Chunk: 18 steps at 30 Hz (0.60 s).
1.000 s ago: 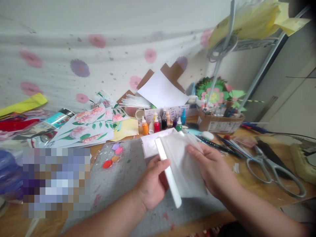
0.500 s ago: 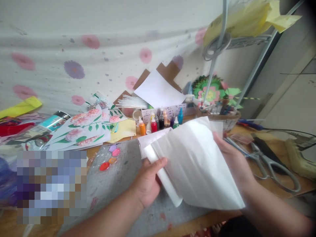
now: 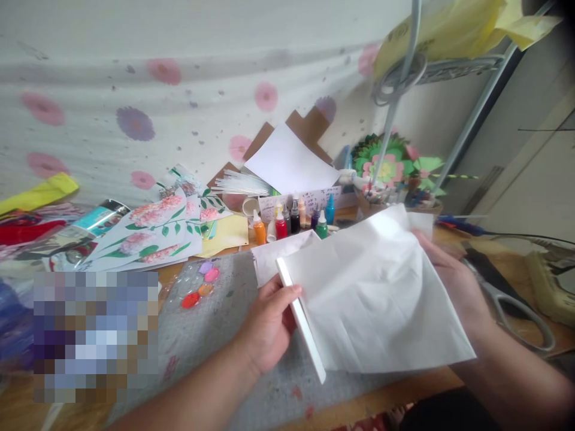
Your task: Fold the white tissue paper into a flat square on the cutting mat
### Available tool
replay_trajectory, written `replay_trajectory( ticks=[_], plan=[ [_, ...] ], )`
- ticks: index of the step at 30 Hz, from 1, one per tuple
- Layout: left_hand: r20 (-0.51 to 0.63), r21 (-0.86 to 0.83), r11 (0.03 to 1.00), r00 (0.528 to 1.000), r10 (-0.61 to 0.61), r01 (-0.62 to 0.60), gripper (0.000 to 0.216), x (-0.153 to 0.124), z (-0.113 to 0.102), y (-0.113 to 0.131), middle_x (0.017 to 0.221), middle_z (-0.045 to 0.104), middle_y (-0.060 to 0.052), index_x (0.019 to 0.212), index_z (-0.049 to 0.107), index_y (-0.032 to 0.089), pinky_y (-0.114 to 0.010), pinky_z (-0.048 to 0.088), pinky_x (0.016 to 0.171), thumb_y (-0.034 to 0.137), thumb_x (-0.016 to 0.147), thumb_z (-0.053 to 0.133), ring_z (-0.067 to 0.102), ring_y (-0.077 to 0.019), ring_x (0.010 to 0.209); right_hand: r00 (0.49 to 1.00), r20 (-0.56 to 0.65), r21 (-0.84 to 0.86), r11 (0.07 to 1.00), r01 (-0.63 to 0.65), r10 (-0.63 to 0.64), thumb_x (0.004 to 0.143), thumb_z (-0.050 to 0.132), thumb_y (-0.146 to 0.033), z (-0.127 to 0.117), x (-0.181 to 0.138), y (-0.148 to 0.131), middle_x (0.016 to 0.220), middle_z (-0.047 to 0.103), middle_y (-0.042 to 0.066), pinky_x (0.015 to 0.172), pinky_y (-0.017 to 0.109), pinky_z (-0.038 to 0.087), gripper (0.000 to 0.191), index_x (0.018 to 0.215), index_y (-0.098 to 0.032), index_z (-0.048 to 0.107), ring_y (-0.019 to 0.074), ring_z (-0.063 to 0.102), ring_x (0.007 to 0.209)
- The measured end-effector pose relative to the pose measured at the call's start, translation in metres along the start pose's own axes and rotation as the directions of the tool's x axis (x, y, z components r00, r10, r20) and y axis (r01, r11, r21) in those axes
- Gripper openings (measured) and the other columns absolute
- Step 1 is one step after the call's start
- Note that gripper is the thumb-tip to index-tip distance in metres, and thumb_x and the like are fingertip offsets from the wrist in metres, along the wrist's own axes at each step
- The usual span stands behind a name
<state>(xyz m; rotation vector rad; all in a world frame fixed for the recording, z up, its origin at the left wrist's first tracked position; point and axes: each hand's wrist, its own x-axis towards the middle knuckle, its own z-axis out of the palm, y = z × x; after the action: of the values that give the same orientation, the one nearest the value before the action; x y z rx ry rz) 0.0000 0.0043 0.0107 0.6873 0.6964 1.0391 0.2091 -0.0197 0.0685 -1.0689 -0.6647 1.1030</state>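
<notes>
White paper opens between our hands: left hand pinches the folded edge, right hand grips the far corner; we keep it taut.

Left hand low centre, thumb up, fingers curled in grip. Right hand further right, pinching.

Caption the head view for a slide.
Left hand grips a white paper pad while right hand lifts its top sheet.
</notes>
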Motion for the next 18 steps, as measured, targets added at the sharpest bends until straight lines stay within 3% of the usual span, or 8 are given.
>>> replay_trajectory(
  ticks=[3, 7, 12, 15, 18],
  plan=[
    [-0.038, 0.002, 1.000, 0.999, 0.018, -0.018, 0.020, 0.0017, -0.0004, 0.0004, 0.081, 0.070, -0.004, 0.090, 0.063, 0.017, -0.031, 0.048, 0.075, 0.015, 0.071, 0.066, 0.064, -0.0194, 0.077, 0.973, -0.226, 0.075, 0.997, -0.027, 0.043, 0.072, 0.069, -0.024, -0.0014, -0.0010, -0.0027, 0.047, 0.062, -0.003, 0.042, 0.030, 0.049, 0.006, 0.066, -0.026, 0.069, 0.0170, 0.054, 0.037],
    [-0.033, 0.025, 0.999, 0.999, 0.027, -0.027, 0.020, 0.0030, 0.0007, 0.0021, 0.084, 0.070, -0.004, 0.094, 0.063, 0.018, -0.031, 0.049, 0.074, 0.016, 0.074, 0.065, 0.064, -0.0189, 0.079, 0.966, -0.258, 0.090, 0.996, 0.015, 0.008, 0.061, 0.072, -0.012, -0.0061, -0.0018, -0.0032, 0.051, 0.061, -0.003, 0.039, 0.023, 0.044, 0.014, 0.066, -0.024, 0.069, 0.0132, 0.055, 0.041],
    [-0.013, 0.033, 0.999, 1.000, 0.027, -0.027, 0.024, 0.0002, 0.0046, 0.0025, 0.089, 0.071, -0.006, 0.098, 0.064, 0.018, -0.033, 0.049, 0.079, 0.022, 0.074, 0.069, 0.066, -0.0211, 0.084, 0.991, -0.082, 0.169, 0.982, -0.089, 0.104, 0.067, 0.067, -0.022, -0.0092, -0.0010, 0.0000, 0.053, 0.057, 0.000, 0.042, 0.030, 0.044, 0.005, 0.065, -0.026, 0.064, 0.0163, 0.050, 0.041],
    [-0.014, 0.038, 0.998, 0.999, 0.043, -0.043, 0.024, -0.0014, 0.0051, 0.0017, 0.089, 0.071, -0.005, 0.099, 0.064, 0.018, -0.032, 0.048, 0.082, 0.021, 0.075, 0.068, 0.065, -0.0202, 0.086, 0.979, 0.115, 0.265, 0.945, -0.193, 0.168, 0.071, 0.061, -0.024, -0.0060, -0.0015, 0.0017, 0.051, 0.048, 0.000, 0.052, 0.030, 0.048, 0.021, 0.053, -0.023, 0.050, 0.0169, 0.054, 0.050],
    [-0.023, 0.065, 0.997, 0.999, 0.050, -0.048, 0.023, -0.0019, 0.0045, 0.0018, 0.089, 0.071, -0.005, 0.099, 0.064, 0.019, -0.030, 0.048, 0.082, 0.022, 0.076, 0.069, 0.065, -0.0187, 0.085, 0.936, 0.281, 0.384, 0.868, -0.314, 0.214, 0.074, 0.058, -0.027, -0.0014, -0.0031, 0.0024, 0.049, 0.041, -0.002, 0.052, 0.026, 0.046, 0.031, 0.049, -0.021, 0.040, 0.0141, 0.051, 0.049]
  ],
)
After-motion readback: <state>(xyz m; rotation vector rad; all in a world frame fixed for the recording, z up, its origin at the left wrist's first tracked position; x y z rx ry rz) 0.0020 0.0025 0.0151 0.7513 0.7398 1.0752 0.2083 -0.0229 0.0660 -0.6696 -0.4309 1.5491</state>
